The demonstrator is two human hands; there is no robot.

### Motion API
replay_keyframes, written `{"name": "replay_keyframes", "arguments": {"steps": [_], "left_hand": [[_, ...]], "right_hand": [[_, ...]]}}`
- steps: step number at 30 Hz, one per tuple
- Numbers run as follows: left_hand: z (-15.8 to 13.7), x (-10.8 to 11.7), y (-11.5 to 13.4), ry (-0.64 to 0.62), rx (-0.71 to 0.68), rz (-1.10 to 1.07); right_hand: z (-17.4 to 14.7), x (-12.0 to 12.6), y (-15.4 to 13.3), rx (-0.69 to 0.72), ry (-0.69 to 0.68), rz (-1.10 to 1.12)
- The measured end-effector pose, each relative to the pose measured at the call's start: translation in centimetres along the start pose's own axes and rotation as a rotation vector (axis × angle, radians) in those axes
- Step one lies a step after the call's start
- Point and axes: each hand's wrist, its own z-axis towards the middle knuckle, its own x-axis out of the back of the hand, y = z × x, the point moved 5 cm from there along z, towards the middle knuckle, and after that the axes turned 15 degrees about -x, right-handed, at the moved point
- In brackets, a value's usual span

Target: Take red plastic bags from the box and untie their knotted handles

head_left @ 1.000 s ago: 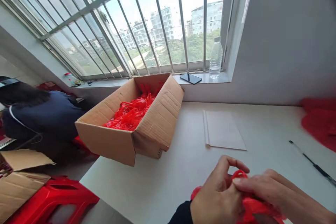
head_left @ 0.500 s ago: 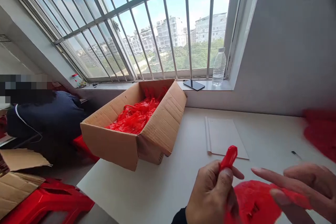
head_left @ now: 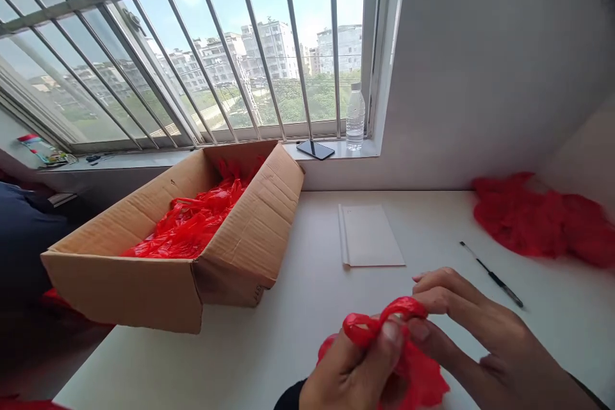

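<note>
A thin red plastic bag (head_left: 418,371) is gathered between my two hands above the white table. My left hand (head_left: 358,371) is closed on its bunched part, with the thumb pressing where a loop of red plastic crosses. With thumb and fingertips, my right hand (head_left: 485,339) pinches the strand at the right end of that loop. The lower part of the bag hangs loose below, partly hidden by my left hand. Whether the plastic is knotted cannot be made out.
An open cardboard box (head_left: 129,291) full of red plastic bags (head_left: 192,221) stands at the left. Ahead lie a white folder (head_left: 369,237), a pen (head_left: 500,278) and a red heap (head_left: 542,218). The sill holds a phone (head_left: 315,150) and a bottle (head_left: 355,118). A person's dark sleeve (head_left: 29,237) shows far left.
My right hand has come in to the bag and grips its strand. The upright red end in my left hand is now bent into a loop. My view has turned right.
</note>
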Motion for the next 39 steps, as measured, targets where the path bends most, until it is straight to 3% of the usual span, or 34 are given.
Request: {"name": "replay_keyframes", "arguments": {"steps": [5,8,12,15,17,20,22,24,26,30,34,39], "left_hand": [[2.2,-1.1,2.6,-0.294,-0.155,-0.278],[2.9,-0.6,2.7,-0.349,-0.227,-0.161],[2.8,-0.3,2.8,-0.384,-0.316,0.019],[2.4,-0.6,3.3,-0.414,-0.39,0.132],[2.4,-0.5,3.5,-0.367,-0.484,0.302],[2.3,0.1,3.8,-0.166,-0.772,0.647],[2.0,0.2,3.5,-0.103,-0.961,0.756],[1.9,0.2,2.7,-0.121,-1.061,0.782],[1.9,0.3,2.0,-0.129,-1.09,0.809],[2.0,0.8,1.5,-0.126,-1.078,0.812],[2.1,0.7,1.4,-0.176,-1.066,0.814],[2.2,0.5,1.1,-0.252,-1.038,0.916]], "right_hand": [[-1.0,-0.7,-0.4,-0.066,-0.085,0.149],[-1.1,-1.3,0.0,-0.158,-0.135,0.231],[-0.2,-1.5,0.9,-0.225,-0.089,0.301],[0.6,-2.6,1.7,-0.233,-0.185,0.365],[0.7,-3.7,2.8,-0.323,-0.291,0.438],[0.5,-5.2,4.5,-0.484,-0.382,0.491],[0.3,-5.9,5.1,-0.515,-0.446,0.498],[0.2,-6.5,5.1,-0.477,-0.537,0.509],[0.3,-6.6,4.9,-0.418,-0.576,0.517],[0.8,-6.1,4.9,-0.392,-0.521,0.549],[1.1,-6.4,4.8,-0.34,-0.593,0.685],[1.3,-6.8,6.1,-0.44,-0.52,0.715]]}}
